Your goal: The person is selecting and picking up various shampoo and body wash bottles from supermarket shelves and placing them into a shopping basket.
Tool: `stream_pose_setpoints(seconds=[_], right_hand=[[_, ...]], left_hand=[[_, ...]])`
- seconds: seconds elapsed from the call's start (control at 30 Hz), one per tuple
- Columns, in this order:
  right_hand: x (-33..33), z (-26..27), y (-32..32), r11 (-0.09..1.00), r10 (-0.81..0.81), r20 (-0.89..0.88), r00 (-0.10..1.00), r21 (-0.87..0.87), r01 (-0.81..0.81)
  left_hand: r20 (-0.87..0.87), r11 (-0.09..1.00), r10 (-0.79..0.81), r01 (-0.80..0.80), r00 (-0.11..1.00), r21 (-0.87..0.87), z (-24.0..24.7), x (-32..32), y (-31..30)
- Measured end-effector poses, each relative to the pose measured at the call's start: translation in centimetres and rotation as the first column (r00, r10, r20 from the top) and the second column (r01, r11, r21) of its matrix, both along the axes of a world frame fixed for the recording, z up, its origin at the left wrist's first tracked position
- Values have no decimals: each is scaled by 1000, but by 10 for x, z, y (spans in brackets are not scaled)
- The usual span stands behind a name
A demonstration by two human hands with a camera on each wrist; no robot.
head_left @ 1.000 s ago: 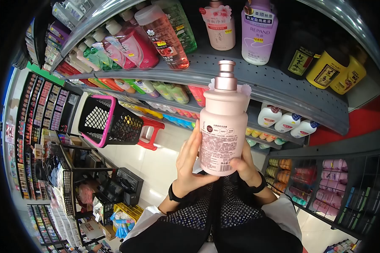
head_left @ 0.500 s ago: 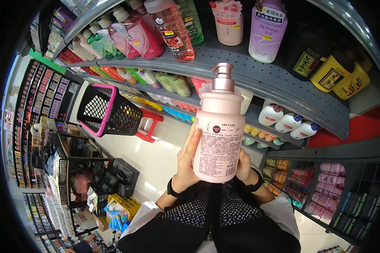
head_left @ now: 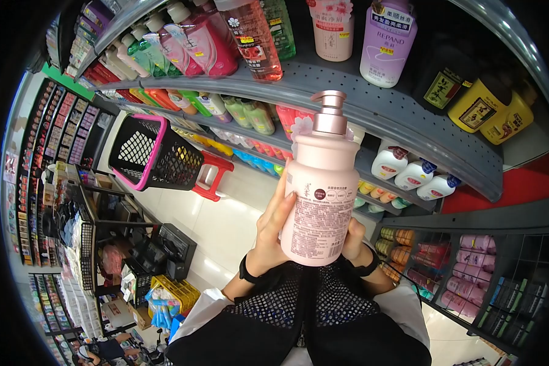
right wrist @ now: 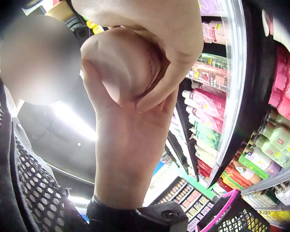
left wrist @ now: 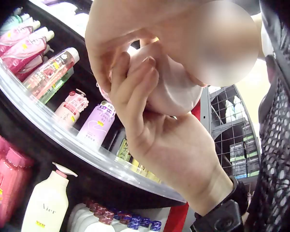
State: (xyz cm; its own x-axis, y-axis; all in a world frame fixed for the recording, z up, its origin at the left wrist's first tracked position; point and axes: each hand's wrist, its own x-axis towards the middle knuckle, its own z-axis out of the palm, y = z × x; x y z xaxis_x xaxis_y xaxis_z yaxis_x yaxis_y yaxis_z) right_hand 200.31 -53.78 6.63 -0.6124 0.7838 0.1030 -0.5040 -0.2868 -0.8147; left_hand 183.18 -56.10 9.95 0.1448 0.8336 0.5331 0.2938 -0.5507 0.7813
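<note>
A pale pink pump bottle (head_left: 320, 213) stands nearly upright between both hands in the head view, tilted slightly right. Its back label of small print and a barcode faces me, and the metallic pink pump head points left. My left hand (head_left: 267, 235) holds its left side, fingers reaching up along it. My right hand (head_left: 355, 239) grips the lower right side. From below, the left wrist view shows the bottle's base (left wrist: 171, 89) between the hands. In the right wrist view the right hand's fingers wrap round the bottle (right wrist: 121, 63).
A grey shelf (head_left: 323, 91) in front carries a similar pink bottle (head_left: 333, 36), a purple bottle (head_left: 384, 46) and yellow bottles (head_left: 485, 110). A black shopping basket (head_left: 158, 152) with a pink rim stands on the left. Racks of rolled goods (head_left: 470, 268) are at the right.
The bottle has turned a little, so its pump head now points left. My right thumb has moved off the label to the bottle's side. The view has shifted slightly.
</note>
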Motion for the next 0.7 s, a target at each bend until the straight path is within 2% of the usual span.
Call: stream_pose_setpoints(seconds=[0.37,0.5,0.7], right_hand=[[-2,4,-7,1000,-7,-18,1000,-18,6],[-2,5,-7,999,-11,-21,1000,34,12],[-3,0,-7,1000,9,-21,1000,24,-9]], left_hand=[[-9,998,-16,16,1000,53,2,1,-7],[-22,1000,25,-25,999,-8,3,1,-11],[-10,991,70,-71,997,-116,5,2,-14]])
